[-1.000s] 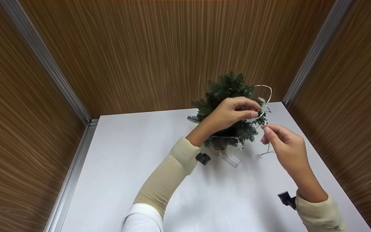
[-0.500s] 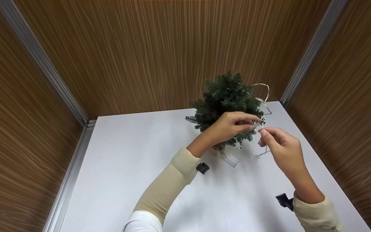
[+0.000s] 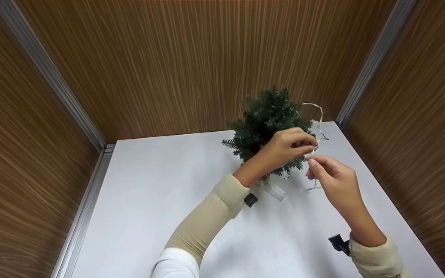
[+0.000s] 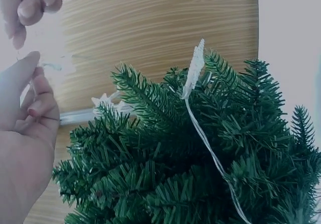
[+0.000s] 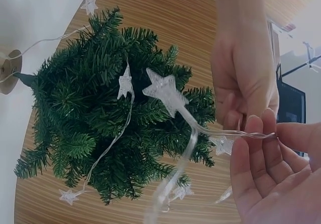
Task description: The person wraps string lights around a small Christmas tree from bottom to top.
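Note:
A small artificial Christmas tree (image 3: 270,112) with dense green branches stands at the table's back right, partly covered by my left arm. Clear star-shaped string lights (image 5: 163,91) drape over it, and a slack loop hangs off its right side. At the right of the branches my left hand (image 3: 294,143) pinches the wire between thumb and fingers. Just below it my right hand (image 3: 334,175) pinches the same wire, seen as thin strands leaving its fingertips (image 5: 268,121) in the right wrist view. A star lies on the branches (image 4: 195,68) in the left wrist view.
A clear rectangular box (image 3: 276,192) lies by the tree's foot on the white table (image 3: 160,185). The tree has a round wooden base (image 5: 11,73). Wood-grain panels (image 3: 191,69) with metal corner rails (image 3: 377,58) enclose the back and sides.
My left hand has come down toward my right hand, and its parted fingertips have closed on the wire. My right hand has shifted slightly left and down, still pinching the string lights.

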The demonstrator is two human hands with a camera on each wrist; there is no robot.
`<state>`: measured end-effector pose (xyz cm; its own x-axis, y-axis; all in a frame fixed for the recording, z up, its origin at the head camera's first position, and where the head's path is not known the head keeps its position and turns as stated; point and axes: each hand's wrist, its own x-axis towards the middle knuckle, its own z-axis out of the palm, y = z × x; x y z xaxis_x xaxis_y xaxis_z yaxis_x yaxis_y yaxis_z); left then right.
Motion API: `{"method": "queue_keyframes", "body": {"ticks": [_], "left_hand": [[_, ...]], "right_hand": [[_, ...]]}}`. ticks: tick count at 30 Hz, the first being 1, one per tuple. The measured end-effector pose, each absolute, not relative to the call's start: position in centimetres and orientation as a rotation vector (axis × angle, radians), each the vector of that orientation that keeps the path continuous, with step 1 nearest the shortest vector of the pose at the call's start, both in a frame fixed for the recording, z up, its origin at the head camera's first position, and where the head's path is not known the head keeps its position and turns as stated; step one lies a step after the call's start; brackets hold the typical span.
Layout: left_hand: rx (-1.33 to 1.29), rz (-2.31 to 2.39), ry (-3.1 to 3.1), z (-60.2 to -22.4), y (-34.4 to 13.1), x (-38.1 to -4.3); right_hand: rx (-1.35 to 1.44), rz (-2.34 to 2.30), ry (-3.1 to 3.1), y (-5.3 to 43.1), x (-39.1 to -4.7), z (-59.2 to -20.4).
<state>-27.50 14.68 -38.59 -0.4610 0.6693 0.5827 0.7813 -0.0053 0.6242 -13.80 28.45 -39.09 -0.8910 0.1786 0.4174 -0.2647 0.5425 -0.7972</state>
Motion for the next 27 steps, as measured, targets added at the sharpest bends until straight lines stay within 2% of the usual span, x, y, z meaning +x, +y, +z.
{"method": "queue_keyframes", "body": {"ticks": [17,27], "left_hand": [[-1.368,-1.353,-2.065,-34.6,16.0,-30.0],[-1.330,-1.208,-2.129,-33.2,16.0,-32.2]], "right_hand": [[0.115,1.398,-2.280,27.7,-13.1,-39.1],[0.004,1.347,-2.291,27.9,-13.3,-38.8]]}}
